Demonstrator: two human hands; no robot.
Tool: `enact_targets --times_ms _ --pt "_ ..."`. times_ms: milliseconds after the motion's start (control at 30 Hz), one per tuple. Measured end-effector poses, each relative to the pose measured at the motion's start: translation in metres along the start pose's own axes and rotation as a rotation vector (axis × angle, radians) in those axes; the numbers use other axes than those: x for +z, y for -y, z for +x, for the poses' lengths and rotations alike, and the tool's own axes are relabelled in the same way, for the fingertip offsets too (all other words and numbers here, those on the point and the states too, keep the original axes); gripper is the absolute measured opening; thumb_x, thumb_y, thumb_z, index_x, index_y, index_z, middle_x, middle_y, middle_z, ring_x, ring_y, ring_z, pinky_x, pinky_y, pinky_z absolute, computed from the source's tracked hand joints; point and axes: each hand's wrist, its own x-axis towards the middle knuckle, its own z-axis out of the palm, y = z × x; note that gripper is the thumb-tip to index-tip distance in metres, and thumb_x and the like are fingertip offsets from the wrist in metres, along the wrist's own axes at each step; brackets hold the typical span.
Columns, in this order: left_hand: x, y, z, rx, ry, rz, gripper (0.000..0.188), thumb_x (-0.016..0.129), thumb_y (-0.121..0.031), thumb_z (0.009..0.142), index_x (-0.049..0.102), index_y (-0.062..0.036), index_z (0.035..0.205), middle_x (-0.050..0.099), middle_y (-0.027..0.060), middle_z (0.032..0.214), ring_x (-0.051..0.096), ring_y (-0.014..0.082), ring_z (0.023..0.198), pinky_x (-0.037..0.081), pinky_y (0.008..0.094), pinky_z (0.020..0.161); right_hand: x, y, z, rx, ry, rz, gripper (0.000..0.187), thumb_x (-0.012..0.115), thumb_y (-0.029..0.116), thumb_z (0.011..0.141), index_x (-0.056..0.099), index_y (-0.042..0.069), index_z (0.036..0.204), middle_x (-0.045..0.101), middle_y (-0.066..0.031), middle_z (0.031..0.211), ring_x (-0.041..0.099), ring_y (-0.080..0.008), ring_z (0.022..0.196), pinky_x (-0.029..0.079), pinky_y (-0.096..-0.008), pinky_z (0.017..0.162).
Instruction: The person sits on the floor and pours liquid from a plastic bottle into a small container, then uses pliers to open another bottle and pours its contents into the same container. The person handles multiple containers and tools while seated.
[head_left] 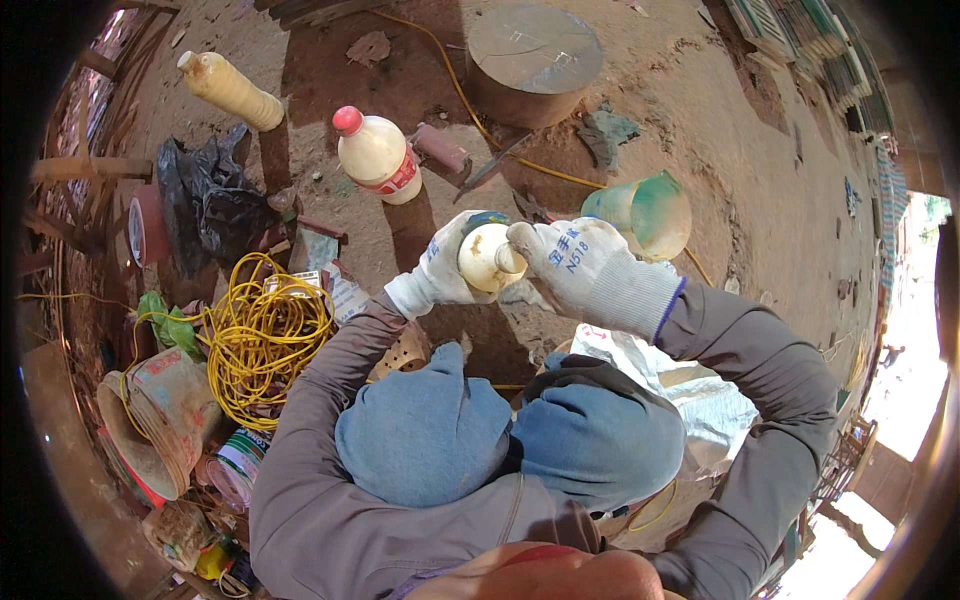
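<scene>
A cream-coloured plastic bottle [484, 259] is tilted in front of me, its pale neck pointing toward my right. My left hand [440, 268], in a white knit glove, is wrapped round its far and left side. At the neck, my right hand [583, 262] has its gloved fingers curled against the bottle's top; their undersides are hidden, and whether they also pinch a cap cannot be made out. Beyond my hands stands a larger bottle [376, 155] of cream-coloured contents with a red cap and red label. Farther left is a slim capless bottle [232, 92] with similar contents.
Coiled yellow cord [265, 340], a black plastic bag [210, 200] and stacked dirty buckets [165, 415] lie at left. A round metal-topped drum [533, 55] stands far ahead. A green translucent bucket [650, 215] is beyond my right hand. Silvery sheeting [705, 405] lies by my right knee.
</scene>
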Motion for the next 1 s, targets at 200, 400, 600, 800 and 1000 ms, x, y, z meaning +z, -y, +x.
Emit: enact_targets --times_ms 200,400,600,800,1000 --pt "-0.006 -0.008 -0.003 -0.102 0.085 0.067 0.084 0.091 -0.025 0.056 0.051 -0.0044 0.126 0.061 0.0144 0.119 0.063 0.0274 0.107 0.05 0.038 0.096 -0.011 0.005 0.005 -0.13 -0.097 -0.133 0.043 0.069 0.025 0.082 0.05 0.012 0.118 0.06 -0.0092 0.103 0.064 -0.0275 0.094 0.052 -0.0393 0.078" --pt "-0.011 -0.005 0.001 -0.091 0.022 0.056 0.093 0.093 -0.028 0.06 0.043 -0.0028 0.134 0.063 0.0135 0.12 0.064 0.0236 0.108 0.051 0.0354 0.096 -0.012 0.014 0.009 0.078 -0.02 0.016 0.037 0.068 0.022 0.082 0.053 0.012 0.114 0.059 -0.009 0.101 0.063 -0.0265 0.096 0.052 -0.0381 0.076" --pt "-0.017 -0.002 0.002 -0.16 0.11 0.077 0.084 0.092 -0.024 0.059 0.049 -0.0029 0.128 0.064 0.0126 0.118 0.065 0.022 0.105 0.052 0.0349 0.093 -0.008 0.002 0.007 -0.13 -0.372 -0.042 0.037 0.068 0.016 0.08 0.055 0.013 0.114 0.059 -0.0103 0.102 0.063 -0.0276 0.095 0.052 -0.0389 0.074" --pt "-0.014 -0.001 -0.004 -0.148 0.045 0.06 0.081 0.092 -0.022 0.056 0.052 -0.0027 0.123 0.066 0.0121 0.112 0.066 0.0234 0.101 0.053 0.036 0.091 0.036 -0.024 -0.043 0.198 -0.42 0.401 0.029 0.059 0.02 0.09 0.055 0.013 0.117 0.059 -0.0103 0.108 0.061 -0.0311 0.102 0.051 -0.0415 0.083" --pt "-0.009 0.006 -0.014 -0.153 0.059 -0.034 0.076 0.088 -0.013 0.059 0.05 -0.0043 0.123 0.064 0.0107 0.115 0.063 0.0211 0.106 0.05 0.0346 0.095 0.178 -0.034 -0.073 0.444 -0.047 0.614 0.037 0.057 0.03 0.093 0.052 0.012 0.124 0.06 -0.0157 0.114 0.059 -0.0344 0.107 0.048 -0.0447 0.09"
